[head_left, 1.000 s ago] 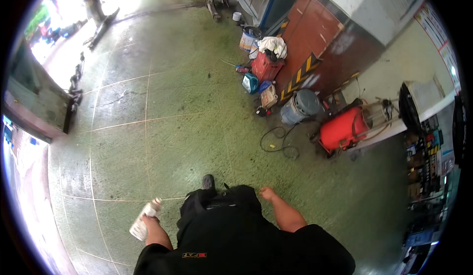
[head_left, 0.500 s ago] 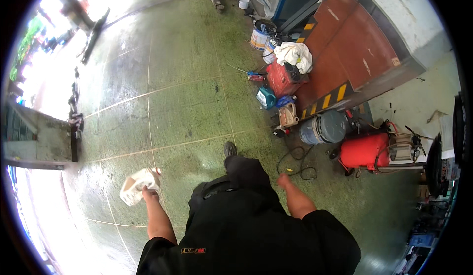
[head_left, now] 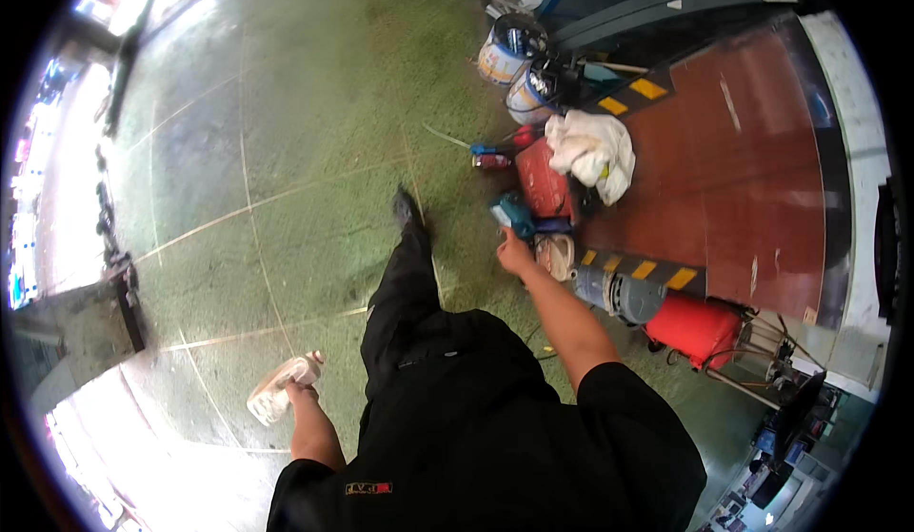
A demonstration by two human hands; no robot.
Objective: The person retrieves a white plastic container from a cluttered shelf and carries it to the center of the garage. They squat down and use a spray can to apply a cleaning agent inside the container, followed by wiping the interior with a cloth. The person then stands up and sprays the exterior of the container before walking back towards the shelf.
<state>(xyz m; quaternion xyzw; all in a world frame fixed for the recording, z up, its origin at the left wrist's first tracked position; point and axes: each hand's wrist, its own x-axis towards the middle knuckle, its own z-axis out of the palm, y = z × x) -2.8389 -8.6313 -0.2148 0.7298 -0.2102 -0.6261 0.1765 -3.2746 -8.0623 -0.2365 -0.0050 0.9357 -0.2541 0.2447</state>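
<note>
My left hand (head_left: 301,392) is closed round the handle of an off-white plastic jug (head_left: 273,401), carried low at my left side above the floor. My right arm reaches out ahead and to the right. At its end my right hand (head_left: 517,254) looks open, with at least one finger stretched out. It lies over the near edge of a teal plastic jug (head_left: 514,210); whether it touches the jug I cannot tell. Just right of the hand stands a beige plastic jug (head_left: 555,254), partly covered by the hand and forearm.
A red container (head_left: 546,181) stands behind the jugs, with a white cloth (head_left: 592,149) beside it. Paint-type pails (head_left: 507,54) stand farther off. To the right are a brown ramp-like panel (head_left: 733,141) with striped edges, a grey-lidded drum (head_left: 633,296) and a red tank (head_left: 695,330).
I have stepped forward, and the containers are closer. My right hand has moved from my side up to the teal jug. The left hand still carries the off-white jug.
</note>
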